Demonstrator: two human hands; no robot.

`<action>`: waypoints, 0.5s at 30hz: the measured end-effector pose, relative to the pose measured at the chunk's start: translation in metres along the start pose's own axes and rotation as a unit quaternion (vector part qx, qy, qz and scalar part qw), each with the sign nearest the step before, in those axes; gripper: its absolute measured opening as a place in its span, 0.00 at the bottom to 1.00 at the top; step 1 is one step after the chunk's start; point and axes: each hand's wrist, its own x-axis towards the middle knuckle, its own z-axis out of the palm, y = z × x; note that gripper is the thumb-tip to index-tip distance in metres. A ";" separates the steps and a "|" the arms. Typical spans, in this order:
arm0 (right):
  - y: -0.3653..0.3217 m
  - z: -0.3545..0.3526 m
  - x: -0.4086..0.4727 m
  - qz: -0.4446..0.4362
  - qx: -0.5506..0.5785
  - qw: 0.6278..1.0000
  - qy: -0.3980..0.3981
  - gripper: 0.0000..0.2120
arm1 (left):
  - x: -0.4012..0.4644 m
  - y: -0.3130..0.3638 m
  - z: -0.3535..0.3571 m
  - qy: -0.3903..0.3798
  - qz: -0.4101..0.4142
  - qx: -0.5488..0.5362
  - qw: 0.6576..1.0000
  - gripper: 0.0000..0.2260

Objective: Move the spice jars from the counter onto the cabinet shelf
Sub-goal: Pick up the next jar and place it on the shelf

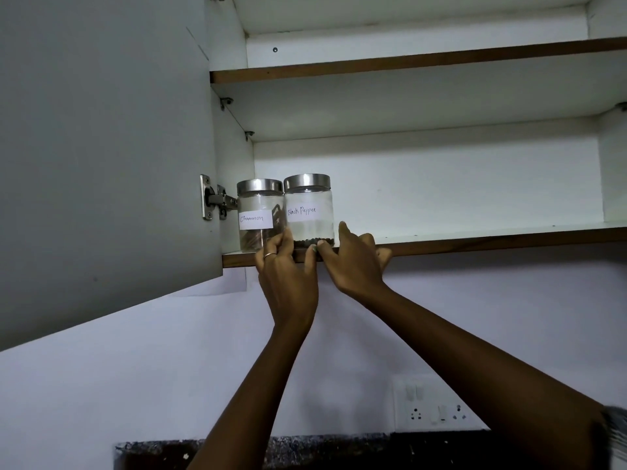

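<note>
Two clear glass jars with steel lids stand side by side at the left end of the lower cabinet shelf (475, 240). The cinnamon jar (259, 212) is on the left, the black pepper jar (309, 208) touches its right side. My left hand (285, 262) reaches up from below, with its fingers against the base of the black pepper jar at the shelf's front edge. My right hand (353, 259) is at the jar's lower right, with thumb and fingers touching its base. Both hands cup the bottom of this jar.
The grey cabinet door (101, 147) hangs open on the left. An upper shelf (407, 64) runs above. Below on the white wall is a switch and socket plate (437, 405). The dark speckled counter edge (305, 449) shows at the bottom.
</note>
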 end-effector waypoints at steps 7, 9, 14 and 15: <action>0.023 -0.014 -0.033 -0.089 0.076 0.993 0.015 0.21 | -0.035 0.005 -0.013 -0.017 0.045 -0.043 0.998 0.21; 0.034 -0.021 -0.052 -0.129 0.046 0.990 0.017 0.20 | -0.057 0.005 -0.017 -0.022 0.074 -0.060 0.995 0.17; 0.062 -0.048 -0.095 -0.164 -0.036 0.986 0.004 0.15 | -0.111 0.007 -0.021 -0.095 0.107 -0.087 0.986 0.12; 0.067 -0.055 -0.101 -0.168 -0.053 0.984 -0.005 0.14 | -0.119 0.009 -0.021 -0.107 0.105 -0.097 0.984 0.12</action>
